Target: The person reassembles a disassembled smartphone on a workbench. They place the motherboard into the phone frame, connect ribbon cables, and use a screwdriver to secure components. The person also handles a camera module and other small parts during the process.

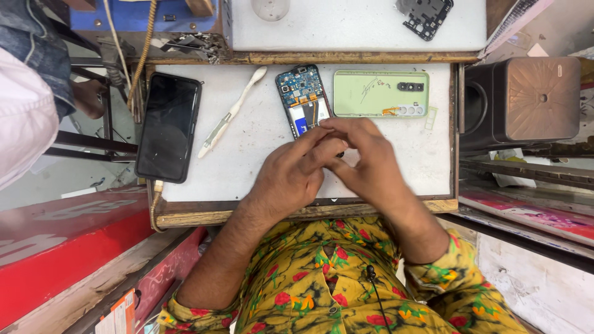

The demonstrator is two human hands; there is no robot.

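Working over the lower end of an opened smartphone (303, 99), the person had both hands together on the white work mat (247, 167). The phone lay with its back off, its blue circuit board and orange flex cables showing, near the far middle of the mat, and its lower part was hidden under the fingers. The left hand (291, 173) had its fingers curled and pressed close together, their tips meeting those of the right hand (371, 164), whose fingers were bent inward over the same spot; whether they pinched some small part between them I could not tell, for the knuckles covered it. To my eye such close work wanted the wrists resting on the mat for steadiness, light pressure, and care to keep clear of the bare flex cables just beyond the fingertips. Just right of the phone lay its pale green back cover (380, 93), inner face up, and to the left a white plastic pry tool (232, 111) lay aslant. Farther left, at the mat's edge, a black phone (168, 127) lay screen up with a cable at its lower end. A black speaker box (523, 102) stood off to the right.
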